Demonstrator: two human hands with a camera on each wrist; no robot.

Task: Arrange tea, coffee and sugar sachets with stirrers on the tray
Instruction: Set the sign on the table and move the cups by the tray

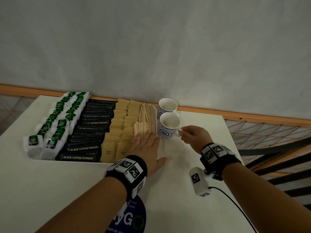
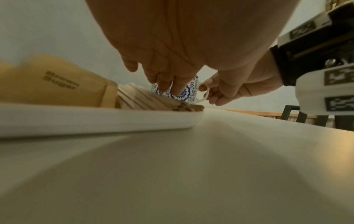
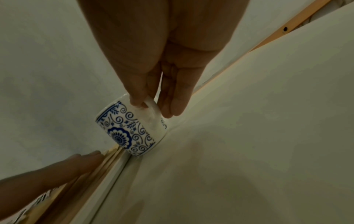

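A white tray (image 1: pixel 36 159) on the table holds rows of green-tagged tea bags (image 1: pixel 55 125), black coffee sachets (image 1: pixel 87 132), brown sugar sachets (image 1: pixel 117 128) and wooden stirrers (image 1: pixel 146 118). My left hand (image 1: pixel 148 145) lies flat with straight fingers on the near ends of the stirrers (image 2: pixel 153 100) at the tray's right edge (image 2: pixel 134 121). My right hand (image 1: pixel 190 133) pinches the handle of the nearer blue-patterned mug (image 1: pixel 168 126), which stands on the table right of the tray. In the right wrist view the thumb and fingers hold the mug's handle (image 3: pixel 153 112).
A second patterned mug (image 1: pixel 166 105) stands behind the first, near the wall. An orange wooden rail (image 1: pixel 252 116) runs along the table's far edge. A black cable (image 1: pixel 235 206) trails from the right wrist device. A blue round sign (image 1: pixel 133 217) lies under my left forearm.
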